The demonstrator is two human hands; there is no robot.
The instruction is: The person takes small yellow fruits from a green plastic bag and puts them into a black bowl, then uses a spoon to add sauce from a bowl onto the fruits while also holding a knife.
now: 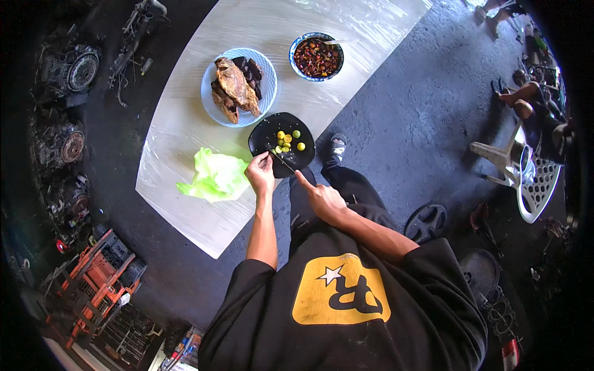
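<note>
My left hand (261, 170) is pinched at the lower-left rim of a black square plate (299, 159); what its fingertips hold is too small to make out. My right hand (322, 198) grips a thin knife (283, 161), index finger stretched along it, blade angled over the plate toward my left fingertips. Several small green and yellow citrus fruits (286, 140), some cut, lie on that plate. A crumpled light-green plastic bag (210, 176) lies left of my left hand.
The plastic-covered table (167, 142) also bears fried fish (235, 86) on a blue plate and a sauce bowl (315, 59) with a spoon. A white plastic chair (532, 191) stands right. Another person's limb (520, 96) shows behind it. Engine parts (74, 68) and orange equipment (105, 278) line the left.
</note>
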